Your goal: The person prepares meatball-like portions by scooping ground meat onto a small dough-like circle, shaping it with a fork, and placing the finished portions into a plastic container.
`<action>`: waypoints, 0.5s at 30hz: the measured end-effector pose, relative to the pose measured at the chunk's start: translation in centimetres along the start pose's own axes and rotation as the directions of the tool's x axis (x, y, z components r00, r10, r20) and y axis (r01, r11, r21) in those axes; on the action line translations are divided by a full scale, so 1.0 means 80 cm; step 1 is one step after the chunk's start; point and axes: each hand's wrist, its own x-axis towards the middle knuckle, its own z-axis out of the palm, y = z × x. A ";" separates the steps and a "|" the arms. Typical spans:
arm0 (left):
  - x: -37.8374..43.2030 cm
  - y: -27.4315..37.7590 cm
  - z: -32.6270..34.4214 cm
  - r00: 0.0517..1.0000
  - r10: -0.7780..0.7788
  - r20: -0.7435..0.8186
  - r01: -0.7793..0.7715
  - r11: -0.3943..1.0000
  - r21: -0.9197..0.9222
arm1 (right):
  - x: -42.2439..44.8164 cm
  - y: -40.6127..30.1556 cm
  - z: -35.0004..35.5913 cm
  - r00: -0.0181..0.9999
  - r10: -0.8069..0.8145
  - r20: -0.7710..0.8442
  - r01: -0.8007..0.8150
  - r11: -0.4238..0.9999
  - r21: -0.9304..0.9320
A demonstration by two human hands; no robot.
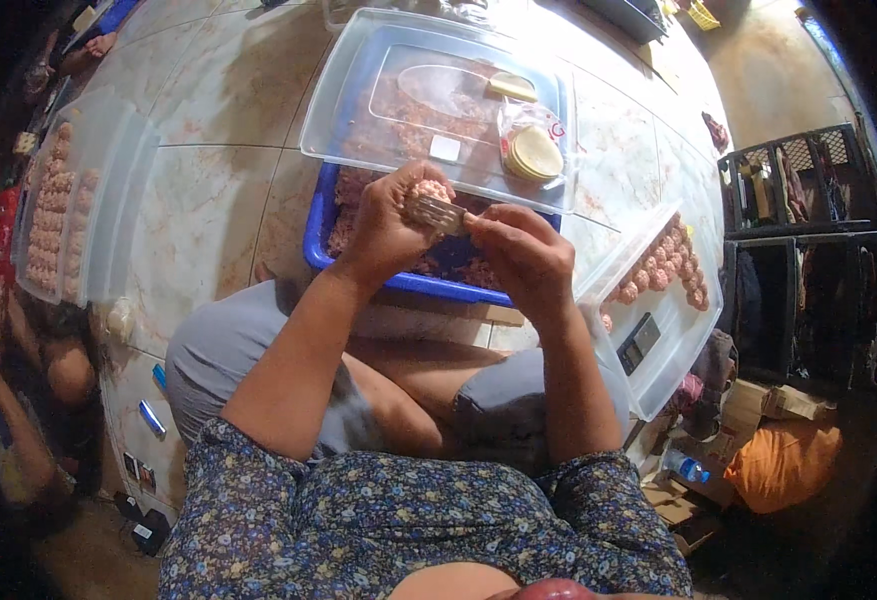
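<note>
My left hand (393, 225) cups a small lump of pink minced meat (432, 191) in its palm and fingers. A metal utensil, apparently a fork (438, 213), lies against the meat, its handle pinched by my right hand (524, 247). Both hands are above a blue plastic tub (401, 281) of minced meat. A translucent plastic lid (333, 112) covers the tub's far part. On the lid are a stack of round, pale wrappers (536, 152) partly in a clear plastic bag (511, 116), and a folded wrapper (513, 86).
To the right, a translucent tray (667, 360) holds rows of meatballs (660, 274) and a dark digital scale (638, 343). Another container (115, 247) of shaped meat stands at left, beside a person's arm (14, 390). Black shelving (798, 240) stands at far right, a water bottle (684, 465) below.
</note>
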 end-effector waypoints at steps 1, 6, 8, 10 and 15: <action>0.000 -0.002 0.000 1.000 0.022 -0.005 -0.022 1.000 0.017 | -0.001 0.002 -0.003 1.000 0.000 -0.021 0.000 1.000 0.014; -0.001 -0.004 -0.003 0.992 0.107 0.061 -0.108 0.994 0.013 | 0.000 0.002 -0.010 0.997 0.066 -0.039 -0.066 0.998 0.010; 0.000 0.010 0.007 0.996 0.090 -0.009 -0.089 0.995 0.043 | -0.003 0.001 -0.019 0.991 0.132 -0.032 -0.130 0.991 0.037; -0.001 0.020 0.007 0.998 0.053 -0.018 -0.052 0.997 0.054 | -0.008 0.003 -0.028 0.958 0.279 -0.068 -0.266 0.951 0.157; 0.003 -0.001 0.005 0.994 -0.037 0.099 0.037 0.999 0.004 | -0.034 0.023 -0.060 0.889 0.450 0.084 -0.451 0.892 -0.002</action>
